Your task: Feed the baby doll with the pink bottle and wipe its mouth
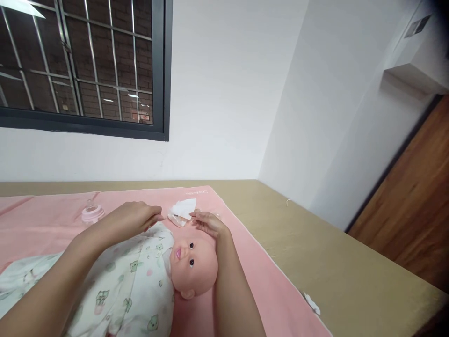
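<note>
A baby doll (pixel 196 271) in a white printed outfit lies on its back on a pink mat (pixel 252 281), its head toward the right. Beyond its shoulder is a white tissue (pixel 185 207) on a crumpled, partly clear plastic packet (pixel 175 219). My right hand (pixel 208 223) reaches around the doll's head, and its thumb and fingers close on the tissue's right edge. Over the doll's chest, my left hand (pixel 142 216) has its fingers curled in, just left of the packet. Whatever may be inside those fingers is hidden.
A pink baby bottle (pixel 93 213) stands on the mat behind my left forearm. A crumpled white scrap (pixel 312 303) lies at the mat's right edge. The tan surface (pixel 291 234) meets white walls, with a barred window (pixel 80 65) at upper left.
</note>
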`<state>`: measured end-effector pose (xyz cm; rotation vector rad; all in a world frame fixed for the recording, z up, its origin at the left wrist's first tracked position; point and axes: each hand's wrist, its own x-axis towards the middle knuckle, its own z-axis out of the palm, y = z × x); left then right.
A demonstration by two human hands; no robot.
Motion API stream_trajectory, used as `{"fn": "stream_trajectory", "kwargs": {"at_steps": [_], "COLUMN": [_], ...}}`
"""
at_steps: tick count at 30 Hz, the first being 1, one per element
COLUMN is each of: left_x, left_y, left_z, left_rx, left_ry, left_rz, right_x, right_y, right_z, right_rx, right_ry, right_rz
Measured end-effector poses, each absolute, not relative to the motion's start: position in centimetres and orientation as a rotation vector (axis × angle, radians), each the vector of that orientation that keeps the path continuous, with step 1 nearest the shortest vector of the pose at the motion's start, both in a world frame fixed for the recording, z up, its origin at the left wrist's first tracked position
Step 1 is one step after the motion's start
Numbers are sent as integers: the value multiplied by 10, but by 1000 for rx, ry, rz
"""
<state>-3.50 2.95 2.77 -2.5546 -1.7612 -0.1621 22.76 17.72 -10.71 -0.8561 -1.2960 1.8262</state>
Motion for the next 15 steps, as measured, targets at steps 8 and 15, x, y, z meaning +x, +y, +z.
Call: {"fn": "stream_trajectory", "kwargs": {"at_steps": [8,15], "left_x": [-47,-49], "left_y": [26,17], "left_z": [22,34], "left_rx": [-2460,-2414], "left_ry": [-1827,-1950], "left_rz": [-162,-157], "right_x": [241,233], "right_y": [179,166], "right_z": [-96,-50], "right_rx": [-757,-862], "right_ry": [-1271,-1207], "right_rz": [1682,1408]}}
